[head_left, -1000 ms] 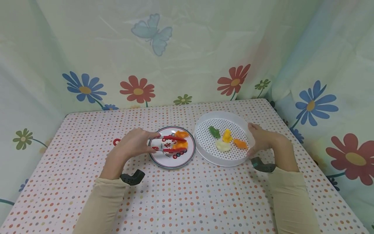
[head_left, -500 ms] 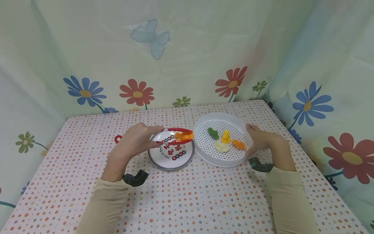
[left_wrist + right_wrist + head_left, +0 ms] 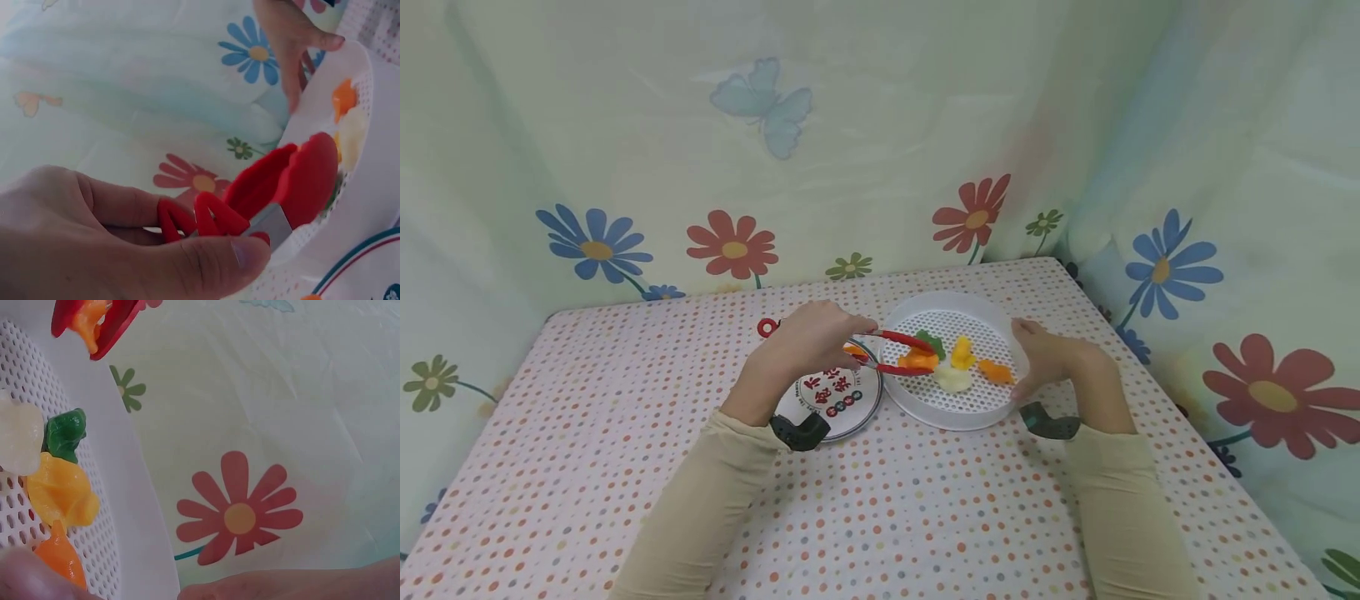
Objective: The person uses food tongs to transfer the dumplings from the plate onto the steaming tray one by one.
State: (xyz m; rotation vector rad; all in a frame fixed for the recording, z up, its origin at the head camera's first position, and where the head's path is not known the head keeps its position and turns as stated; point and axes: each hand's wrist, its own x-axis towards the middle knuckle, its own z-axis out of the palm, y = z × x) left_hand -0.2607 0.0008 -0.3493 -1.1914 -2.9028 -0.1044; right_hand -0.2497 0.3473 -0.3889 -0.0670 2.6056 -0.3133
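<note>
My left hand [image 3: 811, 337] pinches red-tipped metal tongs [image 3: 901, 337] between thumb and fingers. An orange dumpling-shaped piece [image 3: 916, 359] is caught between the tong tips, which hang over the left part of a round white perforated steamer basket [image 3: 910, 406]. In the basket lie a green piece [image 3: 65, 434], a yellow piece [image 3: 62, 490], a whitish piece [image 3: 952, 377] and another orange piece [image 3: 997, 372]. My right hand [image 3: 1047, 358] holds the basket's right side, thumb and fingers spread along the rim. In the left wrist view the tong tips hide the carried piece.
A white plate [image 3: 793, 412] with red lettering stands against the basket's left side, partly beneath my left hand. One orange piece [image 3: 854, 352] lies on it. The table [image 3: 880, 517] has a dotted cloth, and flowered curtains rise behind and at both sides.
My left hand has lifted the orange piece off the plate with the tongs and carried it right, over the basket. My right hand stays at the basket's rim.
</note>
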